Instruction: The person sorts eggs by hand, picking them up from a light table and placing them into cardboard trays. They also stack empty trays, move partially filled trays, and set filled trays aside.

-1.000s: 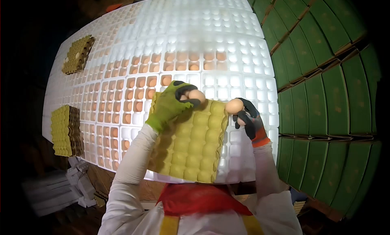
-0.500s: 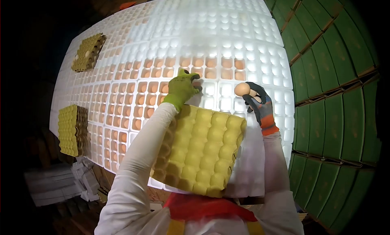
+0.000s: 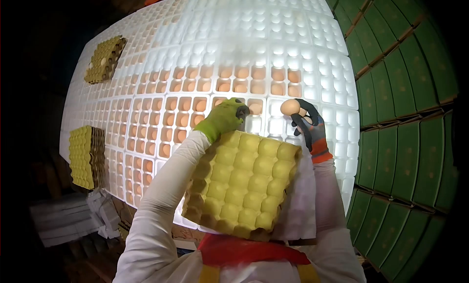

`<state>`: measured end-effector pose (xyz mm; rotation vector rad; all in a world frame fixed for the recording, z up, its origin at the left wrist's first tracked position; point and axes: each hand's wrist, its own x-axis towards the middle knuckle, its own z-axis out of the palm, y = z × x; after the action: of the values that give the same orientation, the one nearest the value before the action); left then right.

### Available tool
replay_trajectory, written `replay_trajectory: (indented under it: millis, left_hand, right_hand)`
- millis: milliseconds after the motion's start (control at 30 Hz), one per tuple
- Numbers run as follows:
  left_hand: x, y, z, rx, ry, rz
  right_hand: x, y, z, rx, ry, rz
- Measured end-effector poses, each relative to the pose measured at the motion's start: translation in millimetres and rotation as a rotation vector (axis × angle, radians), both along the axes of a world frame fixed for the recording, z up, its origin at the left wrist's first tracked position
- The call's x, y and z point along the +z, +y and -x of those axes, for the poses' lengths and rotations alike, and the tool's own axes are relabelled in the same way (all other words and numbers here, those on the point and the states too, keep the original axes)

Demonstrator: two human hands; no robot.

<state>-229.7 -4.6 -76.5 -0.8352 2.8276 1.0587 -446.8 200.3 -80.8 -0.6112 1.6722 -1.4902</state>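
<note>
My left hand [image 3: 223, 119], in a green glove with dark fingertips, is over a white foam egg tray [image 3: 267, 101]. Its fingers are curled, and whatever they may hold is hidden. Just right of them an egg [image 3: 255, 108] sits in a cell. My right hand [image 3: 310, 129], in a grey and orange glove, is closed around several eggs; one brown egg [image 3: 290, 107] shows plainly at the fingertips. Both hands are above a yellow pulp egg tray [image 3: 244, 180], which is tilted in front of my body with its bumpy face up and covers part of the foam trays.
More foam trays spread across the table, with brown eggs [image 3: 183, 120] filling many cells to the left. Pulp trays [image 3: 80, 156] are stacked at the left edge, and another stack [image 3: 103, 60] lies farther back. Green boxes [image 3: 391, 151] are piled along the right side.
An egg now sits in a cell right of my left hand, where an empty cell showed before. My left fingers have curled in. My right hand still holds its eggs.
</note>
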Motion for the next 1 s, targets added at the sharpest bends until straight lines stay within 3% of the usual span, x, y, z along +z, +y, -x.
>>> replay_trajectory:
  millis: [100, 200, 267, 300, 367, 400, 467, 500, 567, 600, 667, 733, 767, 800, 867, 900, 967, 1000]
  left_hand:
    - [14.6, 4.5, 1.7, 0.1, 0.155, 0.028]
    - [20.4, 31.1, 7.2, 0.237, 0.432, -0.745]
    - [28.5, 49.4, 13.7, 0.248, 0.458, -0.85]
    - [32.6, 58.5, 17.0, 0.255, 0.471, -0.902]
    - [-2.0, 56.8, 15.9, 0.312, 0.492, -0.893]
    - [-2.5, 58.6, 15.7, 0.344, 0.526, -0.94]
    - [59.5, 68.1, 9.1, 0.429, 0.674, -1.239]
    - [65.9, 65.1, -1.7, 0.394, 0.66, -1.142]
    - [55.3, 57.6, -25.9, 0.426, 0.934, -1.524]
    - [58.2, 56.9, -34.6, 0.456, 0.875, -1.432]
    - [58.9, 58.9, -45.0, 0.426, 0.921, -1.478]
    - [63.8, 61.5, -54.5, 0.374, 0.965, -1.521]
    - [68.1, 61.7, -57.3, 0.395, 0.958, -1.507]
    - [72.2, 64.6, -60.9, 0.422, 0.952, -1.497]
    - [87.2, 73.8, -66.8, 0.459, 0.941, -1.361]
    - [82.5, 69.8, -71.0, 0.417, 1.016, -1.559]
    - [78.8, 68.3, -76.2, 0.329, 1.086, -1.602]
    - [83.1, 70.4, -78.7, 0.363, 1.091, -1.567]
  right_hand:
    - [0.1, -3.4, -5.7, 0.034, 0.041, 0.034]
    - [1.7, -10.1, -12.0, 0.077, 0.318, 0.167]
    - [2.4, -17.4, -14.5, 0.117, 0.519, 0.303]
    - [12.9, -17.0, -21.1, 0.127, 0.454, 0.265]
    - [6.7, -19.9, -21.9, 0.141, 0.799, 0.321]
    - [13.6, -19.3, -20.1, 0.126, 0.562, 0.238]
    - [30.4, -19.7, -17.4, 0.094, 0.082, 0.072]
    - [26.2, -24.0, -14.6, 0.041, 0.119, 0.075]
    - [16.6, -31.4, -4.0, 0.08, 0.245, -0.033]
    - [3.6, -36.2, -0.5, 0.105, 0.494, 0.022]
    - [-45.8, -46.2, 3.0, 0.152, 0.987, 0.139]
    - [-40.3, -51.1, -1.6, 0.198, 0.846, -0.099]
    - [-34.8, -48.7, 1.2, 0.131, 0.703, 0.045]
    - [-40.9, -48.1, 3.4, -0.002, 0.392, 0.045]
    - [-67.5, -41.9, 21.3, 0.025, 0.835, 0.049]
    - [-59.2, -44.6, 17.1, 0.026, 1.0, 0.031]
    - [-64.7, -43.4, 13.7, 0.105, 1.376, -0.08]
    - [-69.1, -42.3, 15.8, 0.11, 1.358, -0.072]
